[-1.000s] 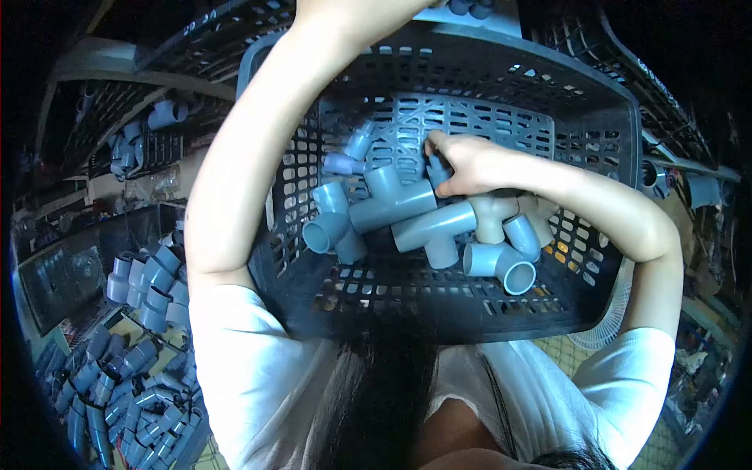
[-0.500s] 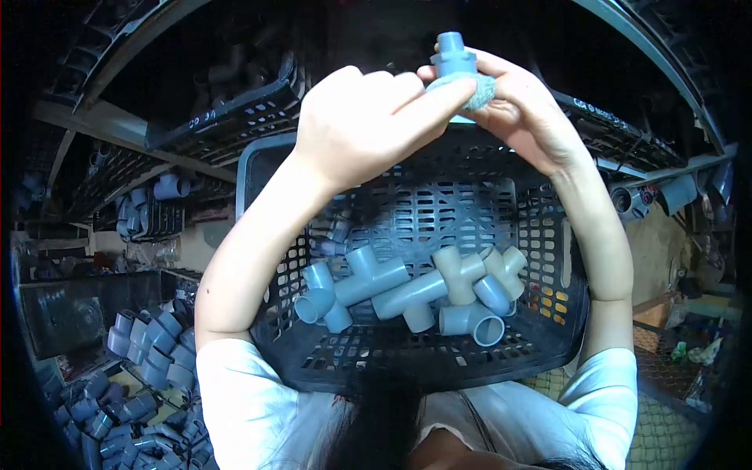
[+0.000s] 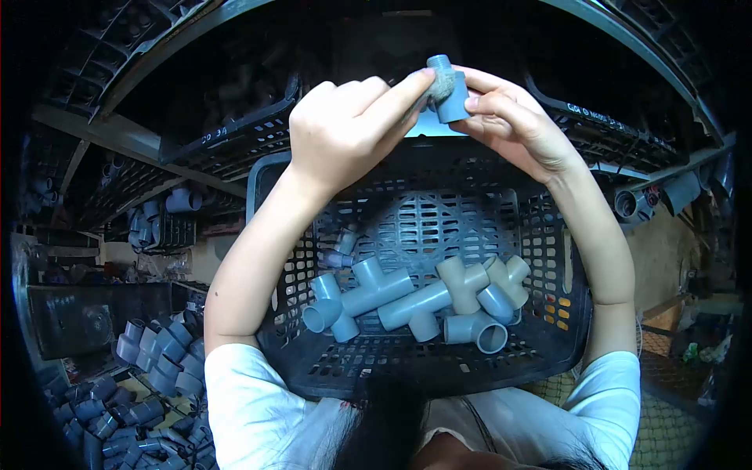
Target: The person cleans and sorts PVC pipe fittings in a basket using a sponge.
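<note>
My right hand [image 3: 509,117] is closed on a grey plastic pipe fitting [image 3: 453,106], its narrower threaded end pointing up. My left hand [image 3: 352,117] pinches a fuzzy green-grey cloth [image 3: 442,84] against the side of the fitting, near the thread. Both hands are raised above the far rim of a black plastic crate [image 3: 270,168]. Inside the crate lie several grey pipe fittings, among them a tee [image 3: 374,288], a beige-grey cross-shaped fitting [image 3: 460,282] and an elbow-like fitting [image 3: 476,333].
Heaps of grey fittings [image 3: 160,352] lie at the lower left. Black shelf baskets [image 3: 251,117] on metal frames stand at the left and right, some with fittings in them. A large grey pipe piece [image 3: 681,192] is at the far right.
The fitting has been turned and lowered slightly, so more of its body shows. The cloth has moved from around its base to its side near the thread. The crate's contents look unchanged.
</note>
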`<action>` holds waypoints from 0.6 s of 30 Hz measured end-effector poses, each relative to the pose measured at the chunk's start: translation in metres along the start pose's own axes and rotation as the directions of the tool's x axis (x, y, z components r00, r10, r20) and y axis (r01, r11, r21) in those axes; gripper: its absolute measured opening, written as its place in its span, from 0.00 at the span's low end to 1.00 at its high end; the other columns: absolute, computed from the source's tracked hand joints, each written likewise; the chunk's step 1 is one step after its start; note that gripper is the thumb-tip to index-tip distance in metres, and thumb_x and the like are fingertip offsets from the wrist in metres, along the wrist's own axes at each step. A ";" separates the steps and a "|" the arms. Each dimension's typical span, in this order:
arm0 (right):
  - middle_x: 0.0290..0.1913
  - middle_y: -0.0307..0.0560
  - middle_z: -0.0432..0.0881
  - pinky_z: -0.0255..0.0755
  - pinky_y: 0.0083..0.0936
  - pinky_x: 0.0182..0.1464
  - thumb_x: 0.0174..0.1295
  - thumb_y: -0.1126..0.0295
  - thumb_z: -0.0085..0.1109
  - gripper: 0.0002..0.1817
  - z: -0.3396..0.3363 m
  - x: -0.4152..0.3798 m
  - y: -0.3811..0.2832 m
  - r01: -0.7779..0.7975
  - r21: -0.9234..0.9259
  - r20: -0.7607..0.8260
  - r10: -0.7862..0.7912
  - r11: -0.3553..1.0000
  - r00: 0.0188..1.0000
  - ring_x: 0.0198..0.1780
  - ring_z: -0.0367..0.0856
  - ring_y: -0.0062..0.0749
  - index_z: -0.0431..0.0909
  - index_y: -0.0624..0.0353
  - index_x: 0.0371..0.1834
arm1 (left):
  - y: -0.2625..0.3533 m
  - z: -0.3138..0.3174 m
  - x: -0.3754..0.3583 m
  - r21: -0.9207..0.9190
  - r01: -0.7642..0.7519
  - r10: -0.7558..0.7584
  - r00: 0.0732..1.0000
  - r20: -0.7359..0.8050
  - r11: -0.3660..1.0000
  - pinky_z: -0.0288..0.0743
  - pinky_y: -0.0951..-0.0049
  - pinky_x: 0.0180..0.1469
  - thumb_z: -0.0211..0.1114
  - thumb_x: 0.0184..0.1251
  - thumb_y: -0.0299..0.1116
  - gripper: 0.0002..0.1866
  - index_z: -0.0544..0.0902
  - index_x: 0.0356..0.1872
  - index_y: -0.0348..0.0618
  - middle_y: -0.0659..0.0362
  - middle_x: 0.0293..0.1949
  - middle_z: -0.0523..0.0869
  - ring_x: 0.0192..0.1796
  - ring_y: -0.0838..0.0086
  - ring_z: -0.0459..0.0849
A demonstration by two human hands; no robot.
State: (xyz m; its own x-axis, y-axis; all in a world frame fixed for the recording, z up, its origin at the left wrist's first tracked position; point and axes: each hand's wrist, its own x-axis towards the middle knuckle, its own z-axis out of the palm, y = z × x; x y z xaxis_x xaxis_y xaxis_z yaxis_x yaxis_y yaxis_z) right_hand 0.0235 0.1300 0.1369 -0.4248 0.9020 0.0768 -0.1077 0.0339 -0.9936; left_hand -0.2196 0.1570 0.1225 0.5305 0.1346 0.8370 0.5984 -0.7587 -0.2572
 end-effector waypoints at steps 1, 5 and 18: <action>0.62 0.56 0.82 0.72 0.39 0.74 0.71 0.61 0.63 0.32 0.000 0.000 0.002 -0.028 0.020 -0.008 0.028 0.999 1.000 0.65 0.82 0.37 0.72 0.68 0.73 | 0.002 0.001 -0.003 0.001 -0.001 0.001 1.000 -0.002 1.000 0.65 0.75 0.24 0.79 0.54 0.29 0.25 0.90 0.57 0.53 0.67 0.20 0.77 0.20 0.79 0.74; 0.63 0.56 0.80 0.74 0.39 0.73 0.69 0.63 0.64 0.34 0.003 0.001 0.000 -0.045 0.084 0.022 0.043 0.995 0.999 0.65 0.82 0.36 0.68 0.67 0.76 | 0.016 -0.004 -0.003 -0.157 -0.092 0.097 0.995 0.025 0.983 0.66 0.73 0.25 0.79 0.54 0.30 0.25 0.90 0.57 0.52 0.66 0.20 0.78 0.21 0.77 0.76; 0.57 0.55 0.83 0.84 0.28 0.62 0.75 0.63 0.63 0.23 0.001 0.001 0.007 -0.040 0.261 -0.056 0.056 0.965 0.997 0.60 0.86 0.33 0.77 0.64 0.68 | -0.006 -0.006 -0.003 -0.041 -0.002 0.003 1.000 0.030 0.999 0.65 0.76 0.24 0.80 0.54 0.30 0.27 0.90 0.58 0.56 0.66 0.22 0.79 0.21 0.77 0.76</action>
State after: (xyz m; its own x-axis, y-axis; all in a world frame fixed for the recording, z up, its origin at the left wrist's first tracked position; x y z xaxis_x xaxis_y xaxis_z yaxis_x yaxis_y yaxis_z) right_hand 0.0211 0.1304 0.1305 -0.3788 0.9253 0.0160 -0.3217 -0.1154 -0.9398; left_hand -0.2285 0.1571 0.1243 0.5501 0.1517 0.8212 0.5726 -0.7843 -0.2386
